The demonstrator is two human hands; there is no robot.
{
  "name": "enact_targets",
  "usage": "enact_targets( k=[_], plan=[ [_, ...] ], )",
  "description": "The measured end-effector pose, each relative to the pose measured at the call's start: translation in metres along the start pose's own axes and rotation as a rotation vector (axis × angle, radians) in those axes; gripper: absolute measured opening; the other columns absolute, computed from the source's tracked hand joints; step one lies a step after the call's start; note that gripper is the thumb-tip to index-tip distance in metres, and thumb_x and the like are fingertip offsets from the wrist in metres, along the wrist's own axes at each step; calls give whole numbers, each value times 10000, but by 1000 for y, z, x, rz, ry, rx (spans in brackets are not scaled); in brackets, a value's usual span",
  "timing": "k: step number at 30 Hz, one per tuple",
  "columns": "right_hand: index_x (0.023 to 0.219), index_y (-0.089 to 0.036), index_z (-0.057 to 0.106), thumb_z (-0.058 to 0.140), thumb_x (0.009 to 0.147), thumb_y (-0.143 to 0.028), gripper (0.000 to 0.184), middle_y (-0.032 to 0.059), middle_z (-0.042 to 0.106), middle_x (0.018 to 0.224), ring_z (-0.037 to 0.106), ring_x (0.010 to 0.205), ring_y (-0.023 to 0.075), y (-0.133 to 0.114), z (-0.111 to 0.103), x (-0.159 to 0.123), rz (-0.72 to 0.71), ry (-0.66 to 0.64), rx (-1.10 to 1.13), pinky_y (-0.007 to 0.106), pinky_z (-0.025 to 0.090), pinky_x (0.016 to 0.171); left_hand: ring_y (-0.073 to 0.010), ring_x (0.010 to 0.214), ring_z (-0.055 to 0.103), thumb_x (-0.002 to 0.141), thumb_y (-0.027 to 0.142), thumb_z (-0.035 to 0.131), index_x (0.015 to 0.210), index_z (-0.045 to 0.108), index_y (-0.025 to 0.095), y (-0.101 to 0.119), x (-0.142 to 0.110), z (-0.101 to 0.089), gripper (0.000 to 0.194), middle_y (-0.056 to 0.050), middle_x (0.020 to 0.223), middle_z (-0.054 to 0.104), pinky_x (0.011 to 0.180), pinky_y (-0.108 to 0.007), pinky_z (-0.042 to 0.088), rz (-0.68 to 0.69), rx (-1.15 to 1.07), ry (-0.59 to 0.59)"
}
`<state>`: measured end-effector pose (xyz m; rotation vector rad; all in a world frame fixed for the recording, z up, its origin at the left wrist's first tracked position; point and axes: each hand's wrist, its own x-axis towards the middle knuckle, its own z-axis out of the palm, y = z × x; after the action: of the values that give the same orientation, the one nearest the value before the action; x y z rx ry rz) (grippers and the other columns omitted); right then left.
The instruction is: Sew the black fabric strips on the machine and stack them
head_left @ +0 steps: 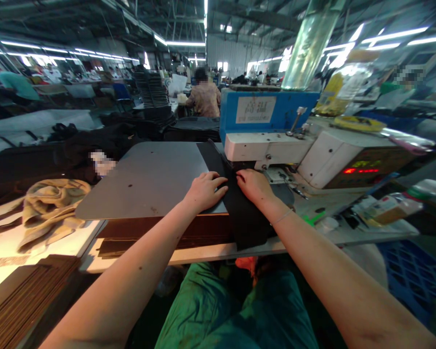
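Observation:
A long strip of black fabric (241, 213) lies across the grey metal work plate (148, 179) and runs under the head of a white and blue sewing machine (276, 140). My left hand (204, 190) rests flat on the fabric's left edge, fingers spread and pointing right. My right hand (253, 186) presses flat on the fabric just in front of the machine's needle area. The two hands sit close together, fingertips nearly touching. The fabric's near end hangs over the table's front edge.
A crumpled tan cloth (51, 206) lies at left. Stacked dark strips (25, 295) sit at lower left. The machine's control box with red digits (361, 169) is at right, a blue crate (414, 276) below it. A person (205, 97) sits with their back turned beyond the table.

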<state>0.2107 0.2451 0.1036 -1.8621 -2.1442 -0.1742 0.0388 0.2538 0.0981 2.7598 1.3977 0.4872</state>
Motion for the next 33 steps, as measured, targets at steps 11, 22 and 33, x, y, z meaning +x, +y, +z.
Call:
enact_targets(
  k=[11, 22, 33],
  plan=[
    [1049, -166, 615, 392, 880, -232, 288, 87, 646, 1023, 592, 883, 190, 0, 0, -1, -9, 17, -9, 268, 414, 749, -220, 1081, 455, 887, 410, 372, 1186, 541, 273, 0, 0, -1, 369, -53, 1195, 500, 919, -358, 377, -1, -13, -7],
    [1039, -159, 621, 401, 875, -235, 285, 89, 648, 1021, 590, 886, 190, 0, 1, 0, -5, 24, -4, 262, 410, 752, -221, 1073, 463, 883, 418, 378, 1177, 547, 278, -2, 0, 2, 367, -50, 1188, 506, 907, -351, 384, 17, 4, 16],
    [1048, -155, 612, 393, 875, -221, 287, 99, 641, 1026, 585, 903, 193, 1, 1, 0, -17, 13, 10, 273, 410, 768, -223, 1077, 460, 884, 416, 379, 1174, 551, 276, -1, 0, 1, 365, -50, 1184, 508, 912, -354, 381, 16, -2, 15]
  ],
)
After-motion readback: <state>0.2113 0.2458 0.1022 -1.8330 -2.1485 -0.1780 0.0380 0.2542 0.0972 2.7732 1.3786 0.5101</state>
